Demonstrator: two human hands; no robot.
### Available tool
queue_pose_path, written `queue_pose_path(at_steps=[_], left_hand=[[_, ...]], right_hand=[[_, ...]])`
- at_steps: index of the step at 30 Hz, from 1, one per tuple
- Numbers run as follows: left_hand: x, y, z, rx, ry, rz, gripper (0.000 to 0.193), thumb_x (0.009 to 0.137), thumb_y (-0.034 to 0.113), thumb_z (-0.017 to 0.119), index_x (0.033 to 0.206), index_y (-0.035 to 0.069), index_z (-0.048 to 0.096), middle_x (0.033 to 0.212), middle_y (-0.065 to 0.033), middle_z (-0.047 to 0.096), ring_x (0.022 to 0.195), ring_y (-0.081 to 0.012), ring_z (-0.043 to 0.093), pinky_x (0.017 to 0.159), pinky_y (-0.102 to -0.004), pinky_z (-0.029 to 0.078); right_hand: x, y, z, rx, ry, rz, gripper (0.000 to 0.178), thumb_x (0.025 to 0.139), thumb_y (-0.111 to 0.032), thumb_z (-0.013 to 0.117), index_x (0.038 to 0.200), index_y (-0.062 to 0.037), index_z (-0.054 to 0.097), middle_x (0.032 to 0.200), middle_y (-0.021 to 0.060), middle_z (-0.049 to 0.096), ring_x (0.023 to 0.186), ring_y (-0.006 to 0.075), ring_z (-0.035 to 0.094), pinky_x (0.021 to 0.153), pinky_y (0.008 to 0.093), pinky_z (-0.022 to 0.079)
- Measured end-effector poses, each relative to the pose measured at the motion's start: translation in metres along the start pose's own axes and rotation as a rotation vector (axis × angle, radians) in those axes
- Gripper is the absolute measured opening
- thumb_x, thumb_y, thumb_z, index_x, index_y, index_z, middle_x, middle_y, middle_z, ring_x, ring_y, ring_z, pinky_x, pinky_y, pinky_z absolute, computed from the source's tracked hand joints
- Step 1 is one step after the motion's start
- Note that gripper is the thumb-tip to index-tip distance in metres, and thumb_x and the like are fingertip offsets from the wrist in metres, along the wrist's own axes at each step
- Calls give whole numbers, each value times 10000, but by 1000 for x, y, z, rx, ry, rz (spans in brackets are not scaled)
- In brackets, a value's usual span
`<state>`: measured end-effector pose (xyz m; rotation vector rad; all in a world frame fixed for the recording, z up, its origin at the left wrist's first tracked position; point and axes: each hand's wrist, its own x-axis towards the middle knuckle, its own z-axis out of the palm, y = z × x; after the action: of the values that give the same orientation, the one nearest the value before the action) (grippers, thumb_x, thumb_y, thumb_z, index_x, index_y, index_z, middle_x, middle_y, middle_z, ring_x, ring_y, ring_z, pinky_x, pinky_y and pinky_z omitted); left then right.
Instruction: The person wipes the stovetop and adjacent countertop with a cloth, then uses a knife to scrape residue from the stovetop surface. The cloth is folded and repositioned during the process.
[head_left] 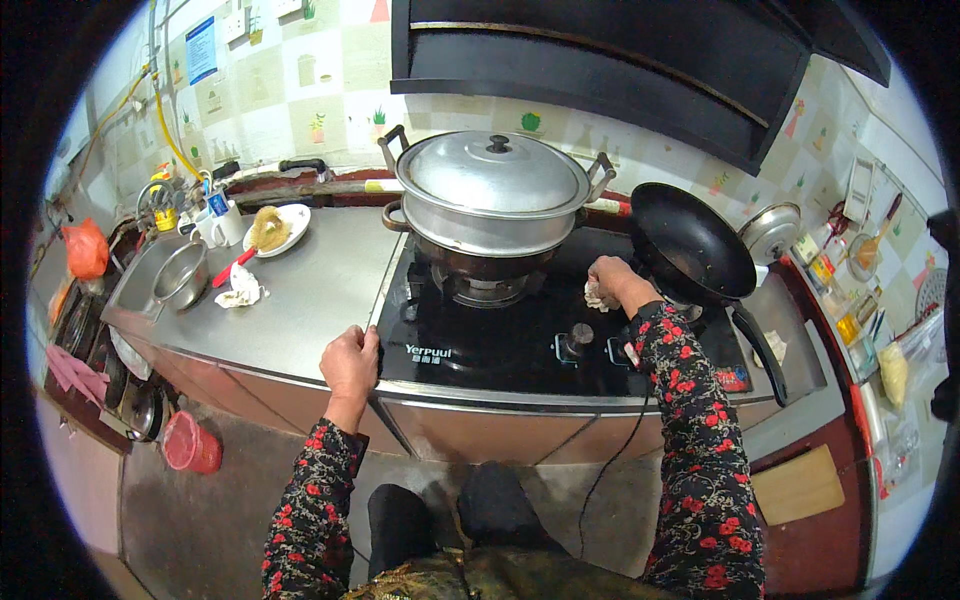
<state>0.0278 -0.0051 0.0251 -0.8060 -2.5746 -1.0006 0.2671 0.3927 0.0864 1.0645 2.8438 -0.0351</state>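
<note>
My right hand (622,286) is closed on a crumpled white cloth (597,297), pressed to the black glass gas cooktop (500,350) between the two burners. Whether it is fabric or paper is hard to tell. My left hand (350,366) is a loose fist at the cooktop's front left corner, by the counter edge; nothing shows in it. Behind the hands, a lidded aluminium steamer (490,205) sits on a dark wok (480,262) over the left burner. A black frying pan (690,243) stands tilted over the right burner, its handle toward me.
Left on the steel counter (310,260) are a white plate (285,230) with a red-handled brush (265,235), another crumpled cloth (242,288), a metal bowl (182,277) and mugs (228,222). A black range hood (600,60) hangs above. A red bucket (192,443) stands on the floor.
</note>
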Motion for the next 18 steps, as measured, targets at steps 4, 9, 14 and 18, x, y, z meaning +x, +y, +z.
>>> queue_pose_path(at_steps=[4,9,14,18], left_hand=[[0,1,-1,15,-5,-6,383,890,370,591,696,42,627,680,-176,641,668,-381,629,620,-473,484],[0,1,-1,53,-3,-11,384,883,379,594,694,47,630,689,-182,647,679,-380,639,628,-467,495],[1,0,-1,36,-11,-23,373,879,380,596,718,48,649,697,-184,651,684,-387,643,634,-466,501],[0,0,1,34,1,-13,374,881,384,587,720,52,652,703,-182,657,688,-387,647,642,-464,508]], right_hand=[[-15,6,5,-20,-71,-58,217,587,-100,747,794,-96,684,832,133,694,842,337,676,723,406,542],[-45,20,4,-128,-157,-187,144,627,-68,741,716,-43,630,777,167,662,751,348,652,661,414,516],[-31,12,0,-52,-288,-220,149,607,-79,732,746,-74,677,787,166,664,732,345,649,650,404,513],[-15,-25,3,-35,-150,-193,190,620,-86,736,808,-101,713,850,150,690,817,338,669,698,397,533]])
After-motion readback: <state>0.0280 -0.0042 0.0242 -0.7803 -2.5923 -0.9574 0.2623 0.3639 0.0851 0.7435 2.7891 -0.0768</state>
